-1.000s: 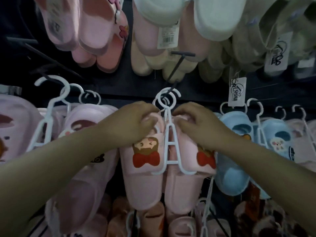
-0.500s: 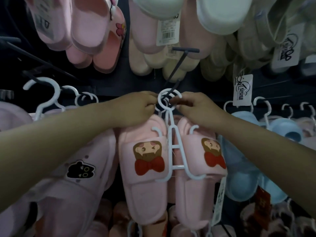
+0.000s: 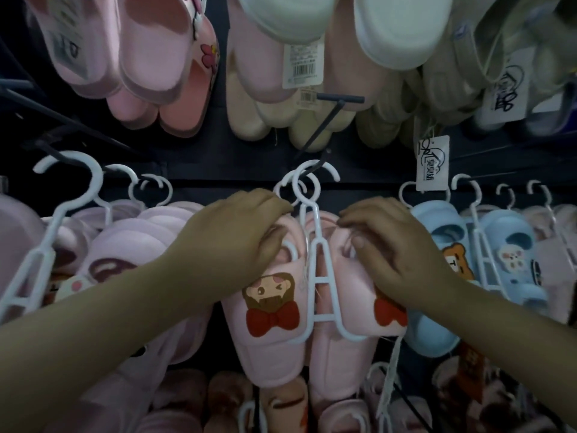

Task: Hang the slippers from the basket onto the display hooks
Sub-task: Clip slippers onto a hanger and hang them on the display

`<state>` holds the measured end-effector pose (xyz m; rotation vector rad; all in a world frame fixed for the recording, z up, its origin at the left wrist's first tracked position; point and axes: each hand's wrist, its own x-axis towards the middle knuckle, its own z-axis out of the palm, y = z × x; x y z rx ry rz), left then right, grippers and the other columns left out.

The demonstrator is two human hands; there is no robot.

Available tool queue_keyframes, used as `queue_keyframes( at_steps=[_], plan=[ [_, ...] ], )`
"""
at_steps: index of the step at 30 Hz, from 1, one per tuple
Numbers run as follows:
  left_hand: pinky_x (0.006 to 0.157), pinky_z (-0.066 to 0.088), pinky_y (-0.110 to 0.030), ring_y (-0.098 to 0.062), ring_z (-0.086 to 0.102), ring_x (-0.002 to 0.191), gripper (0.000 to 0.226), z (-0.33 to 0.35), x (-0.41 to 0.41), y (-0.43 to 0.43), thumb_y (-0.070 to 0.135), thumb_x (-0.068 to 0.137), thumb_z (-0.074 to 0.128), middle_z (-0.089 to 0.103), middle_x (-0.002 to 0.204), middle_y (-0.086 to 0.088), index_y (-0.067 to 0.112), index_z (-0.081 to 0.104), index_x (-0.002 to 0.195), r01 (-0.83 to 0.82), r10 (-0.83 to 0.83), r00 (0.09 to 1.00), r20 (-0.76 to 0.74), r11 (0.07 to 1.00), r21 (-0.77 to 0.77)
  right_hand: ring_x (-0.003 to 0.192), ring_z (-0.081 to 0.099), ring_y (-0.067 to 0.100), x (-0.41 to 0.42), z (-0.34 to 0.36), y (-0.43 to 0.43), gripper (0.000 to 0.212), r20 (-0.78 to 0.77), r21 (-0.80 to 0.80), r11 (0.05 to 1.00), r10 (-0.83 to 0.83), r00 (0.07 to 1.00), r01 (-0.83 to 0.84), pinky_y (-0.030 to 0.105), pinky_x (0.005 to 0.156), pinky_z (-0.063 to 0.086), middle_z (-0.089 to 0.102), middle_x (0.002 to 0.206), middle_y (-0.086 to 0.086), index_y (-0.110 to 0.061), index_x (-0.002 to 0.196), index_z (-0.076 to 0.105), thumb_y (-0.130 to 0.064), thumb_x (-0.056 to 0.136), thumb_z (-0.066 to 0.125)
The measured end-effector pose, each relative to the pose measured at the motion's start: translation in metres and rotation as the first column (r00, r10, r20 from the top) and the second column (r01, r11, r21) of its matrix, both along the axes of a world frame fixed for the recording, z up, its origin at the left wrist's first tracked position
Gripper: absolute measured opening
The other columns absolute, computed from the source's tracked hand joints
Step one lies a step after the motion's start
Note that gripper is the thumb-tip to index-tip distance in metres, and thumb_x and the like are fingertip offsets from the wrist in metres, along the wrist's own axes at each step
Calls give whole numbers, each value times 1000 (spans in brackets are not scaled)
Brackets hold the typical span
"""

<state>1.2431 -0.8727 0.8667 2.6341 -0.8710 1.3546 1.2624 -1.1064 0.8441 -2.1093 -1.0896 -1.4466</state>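
A pair of pink slippers [image 3: 271,351] printed with a cartoon girl and red bow hangs on a white plastic hanger [image 3: 321,278], whose top loop is threaded over a black display hook [image 3: 340,98] at the centre of the rack. The left hand [image 3: 246,232] curls its fingers over the top of the left slipper, while the right hand [image 3: 393,245] grips the top of the right one. Blue slippers [image 3: 512,264] hang just to the right.
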Motion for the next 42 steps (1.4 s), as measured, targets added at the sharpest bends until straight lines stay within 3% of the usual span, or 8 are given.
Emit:
queue_keyframes(
  at_steps=[9,18,23,27,32,36,39,42],
  plan=[
    [88,41,-31,-19,56,103,33,-1,-15,-9,21,85,45,61,116,1,14,63,112,259,-261,947,186,965,36,110,50,15,-15,-4,-3,34,24,2,997,-80,996,80,21,96,36,58,117,5,-6,113,59,-27,88,46],
    [83,47,-38,-15,54,101,35,10,-17,-87,24,85,39,59,111,3,18,63,109,348,-349,937,5,935,75,105,52,20,-7,-2,-50,30,31,11,989,-150,988,149,30,92,38,58,113,3,-8,110,58,-24,88,45],
    [76,50,-43,-17,54,99,38,11,-8,-149,28,83,38,58,110,0,18,62,111,303,-303,953,-1,953,16,108,50,19,8,2,-106,28,30,33,971,-238,971,237,22,92,32,58,115,5,-11,104,61,-24,85,45],
    [80,49,-45,-21,49,107,56,11,7,-189,41,79,26,53,120,-2,18,58,119,113,-110,993,-46,991,68,108,43,17,21,-1,-162,34,8,6,954,-301,954,300,20,92,28,58,115,7,-10,99,65,-31,86,42],
    [103,38,-37,-18,36,129,54,9,24,-222,43,92,40,35,144,3,22,37,141,-66,72,985,-158,997,44,125,41,22,38,6,-213,36,-98,-33,958,-287,953,285,26,101,30,49,132,4,-8,121,58,-29,92,52],
    [109,30,-34,-16,27,136,61,12,34,-240,42,94,44,23,152,6,23,23,148,-148,157,966,-207,987,57,130,34,8,51,13,-224,51,-218,-91,975,-218,951,203,22,104,28,36,145,-6,-13,137,43,-34,91,51],
    [105,29,-27,-18,36,131,58,23,44,-247,44,94,39,36,145,-1,19,30,145,-131,131,961,-243,991,16,112,45,1,61,23,-227,41,-246,34,994,-91,965,103,22,95,38,47,132,-7,-16,133,46,-26,93,50],
    [84,25,-12,-17,45,120,38,34,53,-252,25,100,38,50,134,-8,10,46,135,-67,30,942,-335,993,-102,100,56,10,79,43,-228,26,-431,238,967,22,902,91,23,82,42,60,112,-5,-20,119,56,-15,94,48]
  ],
)
